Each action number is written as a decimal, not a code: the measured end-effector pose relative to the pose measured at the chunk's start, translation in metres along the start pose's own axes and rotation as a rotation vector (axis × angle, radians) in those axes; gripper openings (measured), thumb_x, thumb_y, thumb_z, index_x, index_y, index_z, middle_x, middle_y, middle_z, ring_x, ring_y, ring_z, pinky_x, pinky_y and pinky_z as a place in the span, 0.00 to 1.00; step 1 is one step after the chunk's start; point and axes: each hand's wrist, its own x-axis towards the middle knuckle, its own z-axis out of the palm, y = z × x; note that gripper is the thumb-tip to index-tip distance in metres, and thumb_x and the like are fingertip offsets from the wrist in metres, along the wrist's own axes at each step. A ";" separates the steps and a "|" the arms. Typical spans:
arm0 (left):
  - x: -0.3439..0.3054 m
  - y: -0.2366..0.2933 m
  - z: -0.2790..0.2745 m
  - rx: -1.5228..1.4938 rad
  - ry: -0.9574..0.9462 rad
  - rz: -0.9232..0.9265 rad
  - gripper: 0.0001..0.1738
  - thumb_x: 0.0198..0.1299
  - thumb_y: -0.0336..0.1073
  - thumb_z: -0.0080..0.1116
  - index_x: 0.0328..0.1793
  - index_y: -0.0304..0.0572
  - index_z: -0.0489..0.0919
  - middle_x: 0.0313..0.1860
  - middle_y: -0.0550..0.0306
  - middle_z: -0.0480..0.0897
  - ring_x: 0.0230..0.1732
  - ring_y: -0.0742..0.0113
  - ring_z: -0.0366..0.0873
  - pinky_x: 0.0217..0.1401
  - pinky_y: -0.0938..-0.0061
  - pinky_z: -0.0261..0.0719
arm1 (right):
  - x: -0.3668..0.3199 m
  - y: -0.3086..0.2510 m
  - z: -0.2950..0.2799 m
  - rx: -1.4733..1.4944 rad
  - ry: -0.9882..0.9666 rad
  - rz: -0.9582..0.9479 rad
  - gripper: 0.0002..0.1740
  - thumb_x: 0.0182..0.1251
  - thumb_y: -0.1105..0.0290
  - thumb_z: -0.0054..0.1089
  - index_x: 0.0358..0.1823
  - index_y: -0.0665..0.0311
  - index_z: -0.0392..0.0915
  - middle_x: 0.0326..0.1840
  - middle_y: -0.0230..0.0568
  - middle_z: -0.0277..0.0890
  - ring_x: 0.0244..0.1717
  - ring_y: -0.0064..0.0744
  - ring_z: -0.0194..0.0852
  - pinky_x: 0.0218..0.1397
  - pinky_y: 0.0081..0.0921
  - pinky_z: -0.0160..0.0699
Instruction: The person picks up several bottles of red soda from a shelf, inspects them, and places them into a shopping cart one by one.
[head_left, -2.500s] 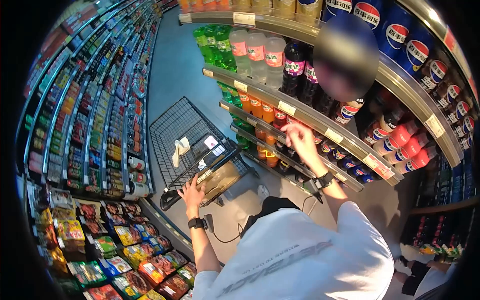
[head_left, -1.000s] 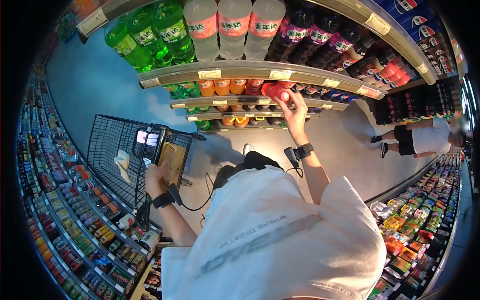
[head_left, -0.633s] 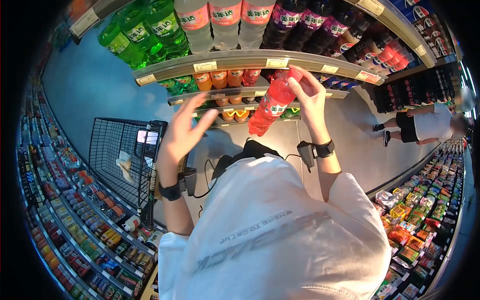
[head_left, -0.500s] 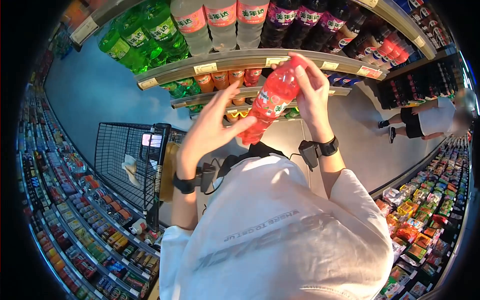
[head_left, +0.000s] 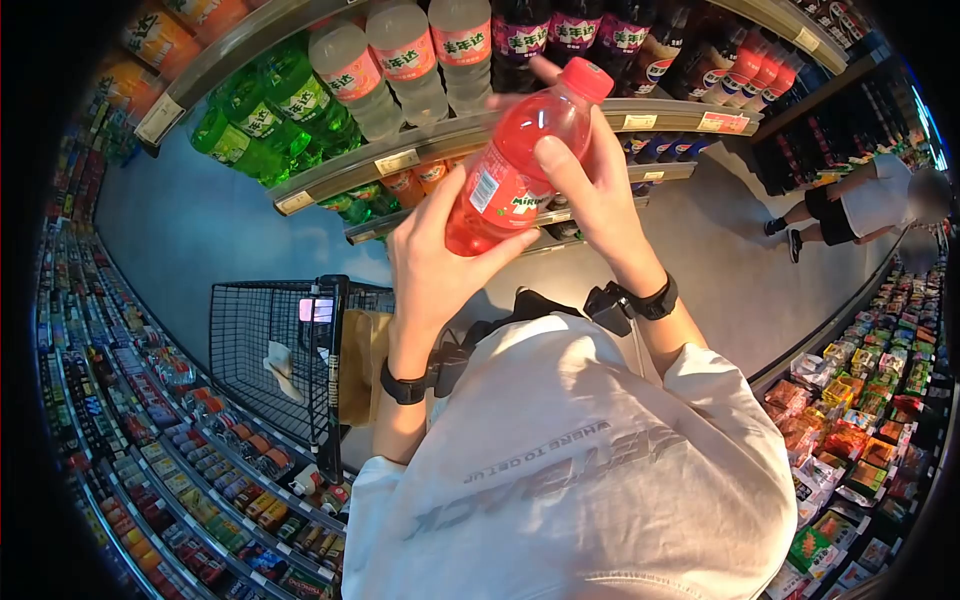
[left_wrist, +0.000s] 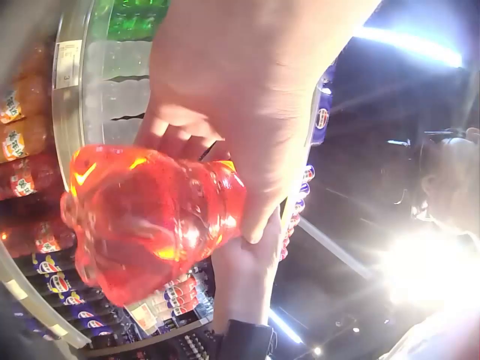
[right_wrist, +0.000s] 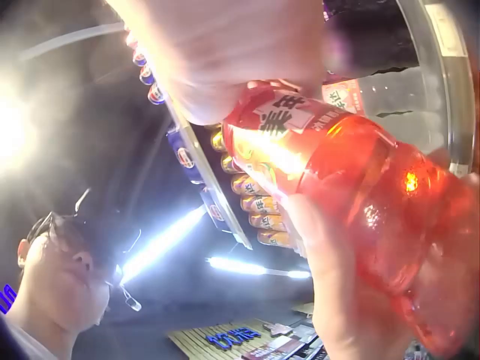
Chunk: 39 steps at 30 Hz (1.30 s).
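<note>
A red Mirinda bottle [head_left: 515,160] with a red cap is held up in both hands before the drinks shelf, tilted with its cap toward the upper right. My left hand [head_left: 430,265] grips its lower part, thumb across the near side and fingers behind. Higher up, my right hand [head_left: 610,205] holds the bottle below the cap, thumb pressed on the near side. In the left wrist view, the bottle's base [left_wrist: 135,225] faces the camera beneath my left hand [left_wrist: 232,90]. The right wrist view shows the label [right_wrist: 277,120] partly covered by my right hand [right_wrist: 232,52].
Shelves [head_left: 430,150] hold green bottles [head_left: 300,100], clear bottles [head_left: 405,60] and dark ones. A black wire cart [head_left: 265,350] with a pale cloth [head_left: 283,370] stands at left. Packaged foods [head_left: 850,430] fill the right side. Another person [head_left: 870,205] stands farther right.
My right hand has taken the red bottle from the shelf and raised it nearer. My left hand has left the cart handle, come over, and gripped the bottle's lower part.
</note>
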 end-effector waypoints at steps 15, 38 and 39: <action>0.001 0.026 0.001 0.015 -0.052 -0.004 0.51 0.50 0.38 0.87 0.78 0.35 0.69 0.63 0.46 0.82 0.60 0.56 0.85 0.64 0.62 0.83 | 0.005 0.004 0.014 0.386 0.111 -0.032 0.35 0.76 0.60 0.70 0.76 0.69 0.65 0.69 0.55 0.79 0.66 0.42 0.83 0.69 0.40 0.85; 0.007 0.031 0.025 0.126 0.199 0.178 0.57 0.44 0.30 0.88 0.82 0.35 0.67 0.70 0.39 0.81 0.66 0.45 0.83 0.68 0.56 0.84 | 0.005 -0.003 0.008 0.194 0.083 -0.150 0.52 0.74 0.45 0.71 0.84 0.66 0.50 0.73 0.57 0.73 0.72 0.46 0.78 0.75 0.44 0.79; 0.008 0.031 0.027 0.134 0.196 0.172 0.57 0.45 0.30 0.89 0.82 0.34 0.68 0.72 0.39 0.80 0.68 0.47 0.83 0.71 0.57 0.83 | 0.006 -0.005 0.006 0.205 0.066 -0.161 0.53 0.73 0.45 0.70 0.84 0.66 0.50 0.73 0.58 0.73 0.72 0.46 0.78 0.74 0.45 0.79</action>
